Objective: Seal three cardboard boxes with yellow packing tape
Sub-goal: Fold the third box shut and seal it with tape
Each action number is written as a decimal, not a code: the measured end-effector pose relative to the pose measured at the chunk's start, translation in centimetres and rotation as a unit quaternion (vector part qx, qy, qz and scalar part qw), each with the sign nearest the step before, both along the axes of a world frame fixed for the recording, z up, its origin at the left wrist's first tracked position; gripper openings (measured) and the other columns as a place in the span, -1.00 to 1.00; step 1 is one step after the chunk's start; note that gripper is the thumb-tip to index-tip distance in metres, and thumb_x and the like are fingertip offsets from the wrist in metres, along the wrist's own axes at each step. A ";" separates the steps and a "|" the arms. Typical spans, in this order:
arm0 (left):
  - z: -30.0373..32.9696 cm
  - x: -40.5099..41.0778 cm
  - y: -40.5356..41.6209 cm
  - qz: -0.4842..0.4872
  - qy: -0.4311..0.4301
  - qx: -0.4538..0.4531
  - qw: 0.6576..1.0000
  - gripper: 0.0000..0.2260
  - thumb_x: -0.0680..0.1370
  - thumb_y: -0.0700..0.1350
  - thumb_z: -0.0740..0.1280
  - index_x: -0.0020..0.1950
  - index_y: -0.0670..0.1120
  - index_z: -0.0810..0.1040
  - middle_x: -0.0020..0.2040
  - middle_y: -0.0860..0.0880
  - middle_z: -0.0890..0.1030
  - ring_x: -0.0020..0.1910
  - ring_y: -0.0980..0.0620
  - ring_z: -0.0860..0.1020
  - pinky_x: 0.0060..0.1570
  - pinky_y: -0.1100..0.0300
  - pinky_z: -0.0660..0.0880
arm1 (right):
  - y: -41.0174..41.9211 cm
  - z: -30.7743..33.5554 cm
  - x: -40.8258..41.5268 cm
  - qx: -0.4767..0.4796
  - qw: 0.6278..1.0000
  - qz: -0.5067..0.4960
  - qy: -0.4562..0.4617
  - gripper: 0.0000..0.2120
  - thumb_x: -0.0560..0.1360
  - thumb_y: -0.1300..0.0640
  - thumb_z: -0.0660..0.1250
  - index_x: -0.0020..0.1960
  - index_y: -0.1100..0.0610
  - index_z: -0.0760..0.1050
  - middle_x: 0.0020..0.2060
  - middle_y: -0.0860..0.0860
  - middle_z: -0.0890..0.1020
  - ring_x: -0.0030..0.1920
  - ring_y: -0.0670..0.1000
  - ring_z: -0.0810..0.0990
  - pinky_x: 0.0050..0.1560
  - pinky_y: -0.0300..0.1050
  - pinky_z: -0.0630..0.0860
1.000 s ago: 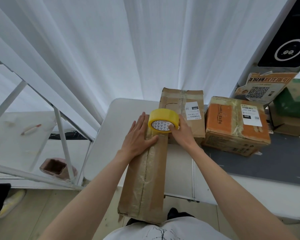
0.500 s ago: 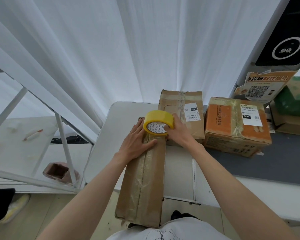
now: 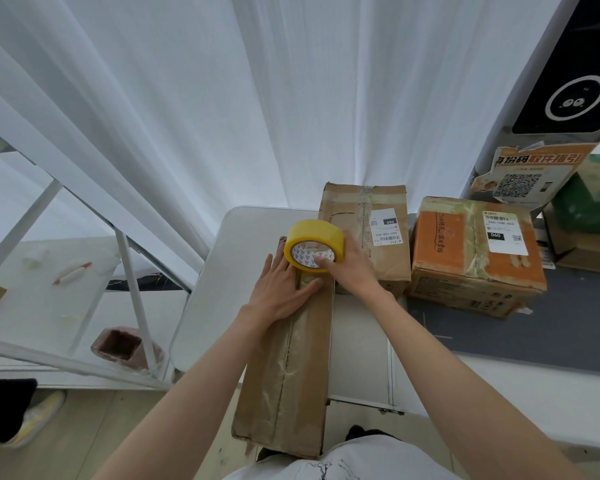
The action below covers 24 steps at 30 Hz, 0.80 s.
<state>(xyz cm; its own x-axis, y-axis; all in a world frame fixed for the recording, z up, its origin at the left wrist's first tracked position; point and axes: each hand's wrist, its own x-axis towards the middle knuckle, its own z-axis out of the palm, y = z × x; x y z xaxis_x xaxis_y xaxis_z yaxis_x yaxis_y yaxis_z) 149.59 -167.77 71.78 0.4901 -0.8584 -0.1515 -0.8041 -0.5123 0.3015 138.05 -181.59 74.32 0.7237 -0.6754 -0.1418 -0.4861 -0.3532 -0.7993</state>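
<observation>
Yellow tape roll: the roll (image 3: 314,245) stands on edge at the far end of the long cardboard box (image 3: 291,358), right over its centre seam.
Right hand: the right hand (image 3: 352,268) grips the roll from its right side, thumb hooked into the printed core, fingers curled over the outer band.
Left hand: the left hand (image 3: 280,293) lies flat on the box top just short of the roll, fingers straight and pressing, thumb stretched across the seam.
Step in hand: my judgement is that the tape's free end is being anchored at the far end, ready for a run along the seam.
Doing it well: keep the flat palm firm on the anchored end, hold the roll square to the seam, and draw it towards the body low and steady so the strip lands centred and without creases.
Risk: the box overhangs the near edge of the white table (image 3: 243,237), so a hard pull could tip or slide it.
Long box contents: flaps are closed; nothing inside shows.
Brown box: a second box (image 3: 364,244) with a shipping label sits just behind the right hand, closed and carrying old tape.
Orange box: a third box (image 3: 471,254) stands to the right on a grey mat (image 3: 551,327), closed, contents hidden.
</observation>
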 end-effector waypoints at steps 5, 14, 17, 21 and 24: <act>-0.8 -0.4 0.2 0.023 -0.004 -0.008 1.000 -0.01 0.41 0.61 -0.08 0.68 0.05 -0.13 0.68 0.01 -0.12 0.63 0.07 -0.22 0.60 0.09 -0.23 | 0.8 -0.8 0.5 0.011 0.999 -0.045 -0.015 -0.51 0.56 -0.04 0.40 0.38 0.11 0.34 0.25 0.10 0.54 0.25 0.22 0.53 0.22 0.14 0.45; -0.5 -0.5 0.1 0.019 0.012 -0.028 0.999 -0.04 0.48 0.55 0.05 0.66 0.06 -0.27 0.65 0.06 -0.28 0.59 0.15 -0.34 0.60 0.04 -0.22 | -0.2 -0.7 -0.5 0.085 0.993 -0.049 -0.063 -0.71 0.59 0.19 0.31 0.27 0.14 0.34 0.06 0.09 0.53 0.11 0.17 0.53 0.13 0.10 0.49; -0.6 -0.5 0.0 0.018 0.011 -0.021 1.000 -0.02 0.49 0.54 0.06 0.65 0.03 -0.31 0.64 0.06 -0.31 0.59 0.14 -0.35 0.61 0.03 -0.22 | -0.6 -0.6 -1.5 0.147 0.983 -0.047 -0.099 -0.69 0.60 0.27 0.27 0.30 0.15 0.32 0.04 0.05 0.52 0.10 0.11 0.52 0.15 0.09 0.55; -0.5 -0.6 0.1 0.020 0.012 -0.019 1.000 -0.01 0.49 0.54 0.06 0.64 -0.01 -0.33 0.64 0.05 -0.32 0.59 0.15 -0.35 0.60 0.03 -0.24 | -1.3 -1.0 -2.2 0.224 0.964 -0.045 -0.133 -0.69 0.61 0.29 0.25 0.27 0.04 0.29 0.10 0.03 0.51 0.21 0.13 0.56 0.14 0.20 0.63; -0.5 -0.5 0.2 0.020 0.013 -0.018 1.000 0.01 0.47 0.56 0.03 0.64 -0.02 -0.34 0.64 0.04 -0.32 0.58 0.15 -0.36 0.60 0.03 -0.25 | -1.5 -0.9 -2.4 0.294 0.941 -0.047 -0.163 -0.66 0.64 0.34 0.22 0.27 -0.01 0.27 0.20 0.08 0.48 0.20 0.09 0.58 0.05 0.12 0.68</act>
